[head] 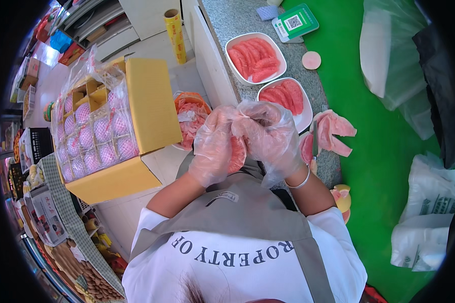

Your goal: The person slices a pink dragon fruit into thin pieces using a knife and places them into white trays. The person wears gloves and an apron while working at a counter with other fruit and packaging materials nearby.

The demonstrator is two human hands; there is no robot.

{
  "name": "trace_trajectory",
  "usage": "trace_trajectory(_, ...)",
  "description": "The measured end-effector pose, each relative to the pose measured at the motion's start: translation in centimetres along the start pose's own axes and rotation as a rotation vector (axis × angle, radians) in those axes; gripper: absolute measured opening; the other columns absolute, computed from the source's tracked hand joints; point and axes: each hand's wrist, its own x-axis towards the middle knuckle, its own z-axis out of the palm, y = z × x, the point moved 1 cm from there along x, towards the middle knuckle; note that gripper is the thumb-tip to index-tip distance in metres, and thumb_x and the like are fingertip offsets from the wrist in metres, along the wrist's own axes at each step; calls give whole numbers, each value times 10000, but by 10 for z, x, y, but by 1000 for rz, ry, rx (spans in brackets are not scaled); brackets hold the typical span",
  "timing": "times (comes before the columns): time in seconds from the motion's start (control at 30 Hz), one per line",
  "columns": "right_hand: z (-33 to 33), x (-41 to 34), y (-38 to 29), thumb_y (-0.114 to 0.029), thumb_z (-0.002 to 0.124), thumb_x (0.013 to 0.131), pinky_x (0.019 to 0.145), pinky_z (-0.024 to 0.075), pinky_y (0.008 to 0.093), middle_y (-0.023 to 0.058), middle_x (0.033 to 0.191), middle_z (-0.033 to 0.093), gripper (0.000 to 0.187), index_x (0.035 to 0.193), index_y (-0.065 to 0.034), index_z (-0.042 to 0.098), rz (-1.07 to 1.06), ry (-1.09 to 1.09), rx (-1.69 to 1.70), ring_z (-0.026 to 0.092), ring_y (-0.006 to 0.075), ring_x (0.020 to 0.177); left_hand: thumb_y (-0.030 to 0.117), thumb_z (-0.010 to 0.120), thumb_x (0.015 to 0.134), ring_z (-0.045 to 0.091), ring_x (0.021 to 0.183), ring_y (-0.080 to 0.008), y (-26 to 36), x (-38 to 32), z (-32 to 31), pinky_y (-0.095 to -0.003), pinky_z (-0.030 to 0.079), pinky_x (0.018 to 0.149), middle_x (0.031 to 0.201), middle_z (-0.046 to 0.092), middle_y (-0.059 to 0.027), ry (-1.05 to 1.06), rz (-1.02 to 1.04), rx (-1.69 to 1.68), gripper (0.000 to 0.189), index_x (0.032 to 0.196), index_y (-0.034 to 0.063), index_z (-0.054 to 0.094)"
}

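Both of my hands wear clear plastic gloves and meet in front of my apron. My left hand [213,142] grips a piece of peeled pink pomelo [237,155] from its left side. Against the same piece, the fingers of my right hand [275,134] are curled in, with their tips partly hidden. Just beyond my right hand is a white tray [304,123] of pomelo segments [288,94]. A second white tray [230,64] with more segments [254,57] stands farther off. Right of my right wrist, a knife [315,138] lies by pink-white pomelo peel [335,132].
The granite counter [246,92] also bears a round slice of rind [311,60] and a payment-code stand [295,23]. Yellow-skinned pomelo pieces [342,199] lie by my right elbow. To the left are an orange-lined waste container [193,97] and a carton [151,106] of net-wrapped fruit.
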Motion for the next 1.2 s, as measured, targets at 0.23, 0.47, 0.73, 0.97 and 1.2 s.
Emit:
trace_trajectory(0.23,-9,1,-1,-132,657,928,783,512,255,69,951,665,192,1037,18,605,125,-68,97,622,97,868,426,357,1049,559,971,-145,-5,0,-2,-285,440,897,1039,580,-47,-168,-278,-453,426,1123,59,560)
trace_trajectory(0.47,4,-8,-5,-111,660,917,789,505,272,71,972,663,170,1031,3,607,-24,52,23,623,121,869,417,346,1050,564,965,-208,4,-3,-3,-325,437,898,1030,583,-93,-57,-39,46,432,1103,48,565)
trace_trajectory(0.73,1,-16,-6,-81,686,880,720,512,288,109,926,659,141,996,-17,639,-400,115,-506,645,196,794,463,339,1043,543,952,-183,5,-4,-2,-311,432,903,1039,570,-78,-73,-10,-2,474,1087,45,558)
trace_trajectory(0.97,10,-11,-3,-79,732,844,690,511,285,96,897,641,199,1013,-23,643,-190,106,-111,626,165,771,471,355,1038,535,979,-157,11,5,-8,-303,421,932,1042,576,-55,-104,-71,-84,536,1330,44,496)
trace_trajectory(1.2,2,6,-24,-95,732,803,669,503,332,113,859,665,153,921,-24,665,-399,-39,-712,631,237,760,552,381,1001,554,1072,-182,21,5,-10,-291,399,996,1148,571,-111,-153,-47,-127,667,1441,50,383)
